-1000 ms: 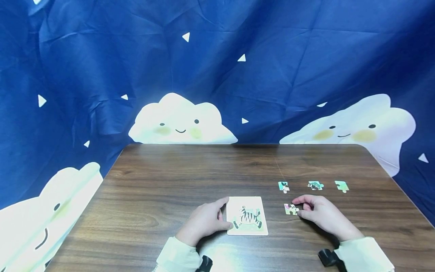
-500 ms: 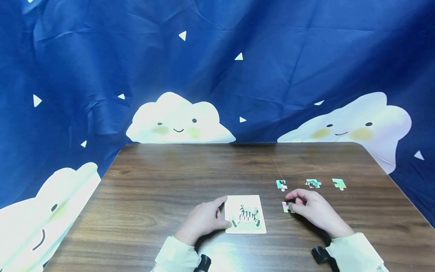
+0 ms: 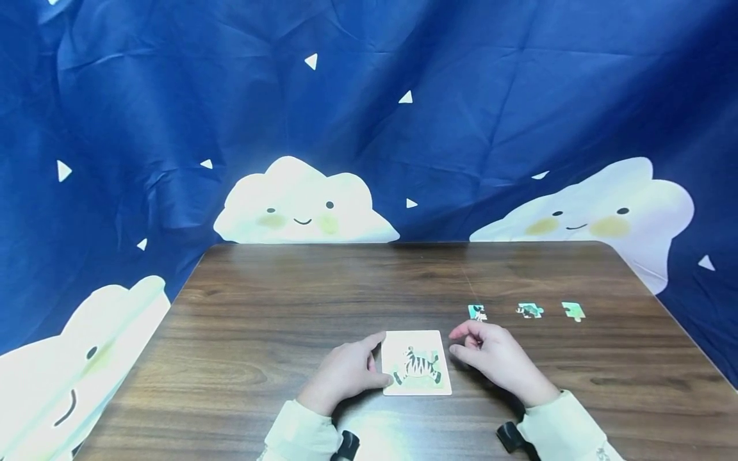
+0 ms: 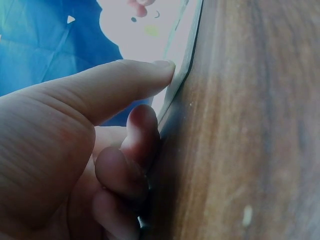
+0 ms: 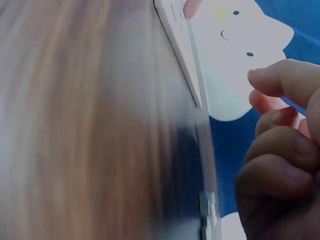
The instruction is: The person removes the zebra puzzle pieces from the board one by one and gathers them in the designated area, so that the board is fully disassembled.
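Brown wood-grain worktop [image 3: 277, 288], dark blue cloth [image 3: 346, 96] hanging behind its far edge. We find the zebra puzzle board [image 3: 432, 338] flat on it, well short of the far edge. The left hand [image 3: 348, 374] grips its left side, index finger at the board's far-left corner, thumb at the near-left; we take this as bracing against sliding. The board is near square, so we assign no long axis; its sides run roughly along the worktop. The zebra's body lies left to right, head leftward.

The right hand [image 3: 498, 358] hovers just off the board's right edge, thumb and index tips slightly parted; we see nothing between them. What lies beneath that palm we cannot tell.

Three jigsaw pieces [image 3: 530, 310] sit in a spaced row toward the worktop's right edge, probably spread to keep each easy to pick out.
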The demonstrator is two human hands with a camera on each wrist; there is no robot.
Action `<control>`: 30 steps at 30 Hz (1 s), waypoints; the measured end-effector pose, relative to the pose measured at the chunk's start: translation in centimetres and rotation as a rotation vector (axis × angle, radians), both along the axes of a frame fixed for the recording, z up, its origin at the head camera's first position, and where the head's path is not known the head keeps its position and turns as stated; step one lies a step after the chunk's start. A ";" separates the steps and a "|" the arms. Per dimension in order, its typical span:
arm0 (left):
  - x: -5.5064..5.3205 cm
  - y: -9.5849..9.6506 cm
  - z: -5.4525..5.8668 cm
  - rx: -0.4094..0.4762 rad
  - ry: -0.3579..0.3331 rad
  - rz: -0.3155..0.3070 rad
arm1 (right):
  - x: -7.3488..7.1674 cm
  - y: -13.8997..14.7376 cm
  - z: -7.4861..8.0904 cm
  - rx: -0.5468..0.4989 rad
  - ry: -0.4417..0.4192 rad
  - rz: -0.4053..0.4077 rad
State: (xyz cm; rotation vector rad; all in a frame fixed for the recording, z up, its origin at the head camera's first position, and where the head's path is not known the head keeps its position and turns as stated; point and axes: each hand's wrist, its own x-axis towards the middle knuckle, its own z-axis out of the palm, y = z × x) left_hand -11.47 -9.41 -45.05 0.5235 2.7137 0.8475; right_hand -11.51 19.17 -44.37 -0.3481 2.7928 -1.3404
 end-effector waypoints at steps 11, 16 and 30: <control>0.0 -0.1 -0.1 0.004 -0.003 0.007 | -0.4 -3.2 -0.3 0.042 -0.044 0.121; -0.1 0.0 -0.1 0.014 -0.008 0.007 | -0.5 -4.2 -0.4 0.094 -0.065 0.166; 0.0 0.0 0.0 0.023 -0.002 0.002 | -0.8 -5.3 -0.3 0.175 -0.095 0.190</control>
